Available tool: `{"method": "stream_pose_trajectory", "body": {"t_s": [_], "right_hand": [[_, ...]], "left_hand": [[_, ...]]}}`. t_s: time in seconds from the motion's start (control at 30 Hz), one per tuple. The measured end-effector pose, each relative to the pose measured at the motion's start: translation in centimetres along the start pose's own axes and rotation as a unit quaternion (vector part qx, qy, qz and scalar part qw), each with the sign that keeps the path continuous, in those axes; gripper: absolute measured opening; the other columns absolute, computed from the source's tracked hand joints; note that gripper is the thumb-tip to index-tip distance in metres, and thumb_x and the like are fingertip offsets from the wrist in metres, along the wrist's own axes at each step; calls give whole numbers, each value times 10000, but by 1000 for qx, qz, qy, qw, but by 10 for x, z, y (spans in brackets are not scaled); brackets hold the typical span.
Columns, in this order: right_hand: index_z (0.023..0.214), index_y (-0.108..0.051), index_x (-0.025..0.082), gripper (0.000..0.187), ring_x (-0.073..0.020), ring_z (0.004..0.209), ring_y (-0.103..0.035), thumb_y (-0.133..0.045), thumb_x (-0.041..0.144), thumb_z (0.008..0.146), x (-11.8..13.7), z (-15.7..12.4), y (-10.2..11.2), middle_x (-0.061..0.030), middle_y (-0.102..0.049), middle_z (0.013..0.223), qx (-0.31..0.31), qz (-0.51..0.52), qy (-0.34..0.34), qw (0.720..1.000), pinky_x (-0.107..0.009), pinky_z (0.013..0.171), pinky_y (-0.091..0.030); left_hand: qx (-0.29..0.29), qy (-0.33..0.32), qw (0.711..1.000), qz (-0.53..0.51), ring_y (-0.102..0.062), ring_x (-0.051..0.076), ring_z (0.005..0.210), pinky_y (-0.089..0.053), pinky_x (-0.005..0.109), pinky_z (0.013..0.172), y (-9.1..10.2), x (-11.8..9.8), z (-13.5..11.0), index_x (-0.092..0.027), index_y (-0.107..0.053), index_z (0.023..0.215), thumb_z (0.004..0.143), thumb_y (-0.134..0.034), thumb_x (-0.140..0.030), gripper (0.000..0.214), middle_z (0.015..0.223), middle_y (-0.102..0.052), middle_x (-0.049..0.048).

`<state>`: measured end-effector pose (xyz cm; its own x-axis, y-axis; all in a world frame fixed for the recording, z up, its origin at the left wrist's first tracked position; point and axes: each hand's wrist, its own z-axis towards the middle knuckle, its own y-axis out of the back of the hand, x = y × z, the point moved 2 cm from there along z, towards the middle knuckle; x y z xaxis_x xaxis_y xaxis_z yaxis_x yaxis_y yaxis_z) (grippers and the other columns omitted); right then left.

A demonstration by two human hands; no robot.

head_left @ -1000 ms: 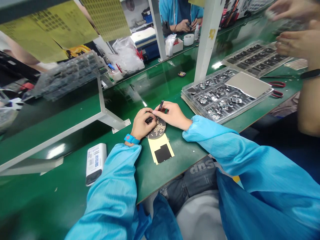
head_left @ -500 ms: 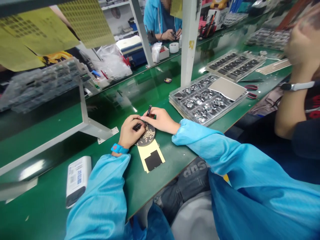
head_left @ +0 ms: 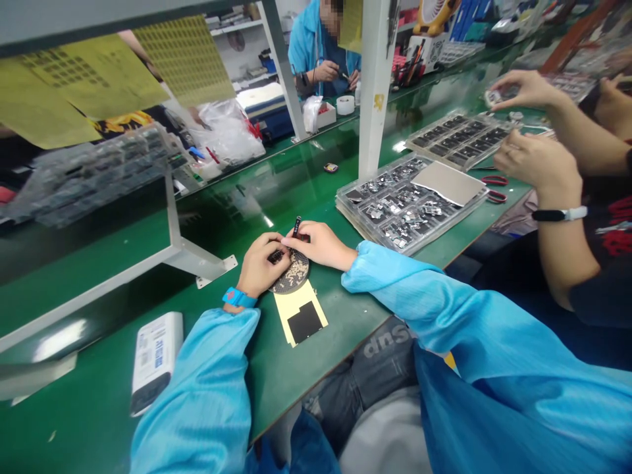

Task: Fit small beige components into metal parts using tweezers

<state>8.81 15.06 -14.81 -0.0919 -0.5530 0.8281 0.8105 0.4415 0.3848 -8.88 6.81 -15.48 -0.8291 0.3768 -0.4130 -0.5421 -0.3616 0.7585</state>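
My left hand is closed with thumb and fingers bent at the left rim of a round dark dish. A small dark piece shows between its fingers; its kind is unclear. My right hand pinches a slim black tool with white lettering, whose upper end sticks up; the tip is hidden. The fingertips of both hands meet above the dish. Many tiny pale pieces lie in the dish. Under its near edge sits a yellow sheet with a black patch.
A clear compartment box of small metal parts stands to the right, a grey sheet on top. Beyond are another tray and red-handled scissors. A white box lies left. A co-worker's hands are at right.
My hands stay over the dish with only slight finger movement. The co-worker's raised hand at right has come down, and a second hand now shows. The view has shifted slightly.
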Motion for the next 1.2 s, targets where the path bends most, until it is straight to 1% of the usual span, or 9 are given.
{"method": "stream_pose_trajectory", "body": {"t_s": [0.17, 0.33, 0.43, 0.53, 0.6, 0.8, 1.03, 1.2], "right_hand": [[791, -756, 162, 338, -164, 908, -704, -724, 455, 958, -3, 0, -1, -71, -752, 961, -4, 5, 21, 1000, -309, 875, -520], [794, -767, 162, 320, -162, 913, -696, -722, 431, 962, -4, -1, -2, -69, -746, 962, -6, 1, 22, 1000, -310, 883, -520], [820, -782, 162, 315, -159, 899, -688, -723, 438, 961, -3, -1, -3, -62, -740, 937, 6, -3, 21, 1000, -303, 871, -514], [888, -799, 170, 292, -153, 887, -680, -724, 442, 962, -2, -2, -3, -58, -737, 955, 13, -3, 19, 1000, -294, 855, -511], [900, -800, 172, 278, -153, 897, -681, -728, 434, 961, -2, -2, -4, -58, -736, 972, 12, -2, 20, 1000, -291, 859, -509], [832, -787, 171, 297, -156, 906, -683, -723, 428, 965, -3, 0, -4, -54, -730, 943, 15, -6, 13, 1000, -289, 865, -507], [931, -804, 173, 248, -168, 959, -701, -715, 399, 975, 1, 0, -1, -72, -760, 1025, 16, -3, -2, 1000, -294, 901, -507], [956, -801, 169, 222, -163, 983, -705, -706, 369, 982, 0, 0, -2, -71, -769, 1071, 21, -4, 6, 1000, -292, 923, -510]], "left_hand": [[5, -2, 1000, -7, -664, 218, 1075, -525, 378, 985, -1, -1, 0, -216, -681, 875, 901, -659, -233, 39, 1148, -684, 70], [8, 4, 1000, -14, -668, 212, 1034, -532, 371, 948, -1, -1, 0, -217, -673, 867, 904, -653, -236, 47, 1115, -693, 62], [12, 6, 1000, -14, -673, 212, 1017, -536, 368, 928, -1, 0, 0, -222, -694, 917, 911, -652, -248, 50, 1110, -701, 58], [14, 4, 1000, -10, -678, 209, 1007, -537, 361, 918, -2, 2, -1, -227, -717, 996, 923, -659, -267, 102, 1114, -705, 56], [13, 3, 1000, -7, -680, 209, 1006, -534, 357, 920, -3, 4, -1, -227, -720, 1008, 924, -666, -274, 110, 1118, -707, 55], [16, 4, 1000, -4, -681, 211, 993, -532, 354, 908, -4, 6, 0, -229, -715, 964, 909, -666, -260, 80, 1110, -710, 48], [13, 10, 1000, 1, -678, 213, 1006, -530, 367, 930, -3, 4, 0, -220, -670, 870, 904, -662, -261, 54, 1103, -707, 52], [8, 18, 1000, 4, -684, 222, 1017, -538, 377, 946, -1, 5, 1, -223, -672, 884, 898, -661, -278, 58, 1108, -706, 63]]}}
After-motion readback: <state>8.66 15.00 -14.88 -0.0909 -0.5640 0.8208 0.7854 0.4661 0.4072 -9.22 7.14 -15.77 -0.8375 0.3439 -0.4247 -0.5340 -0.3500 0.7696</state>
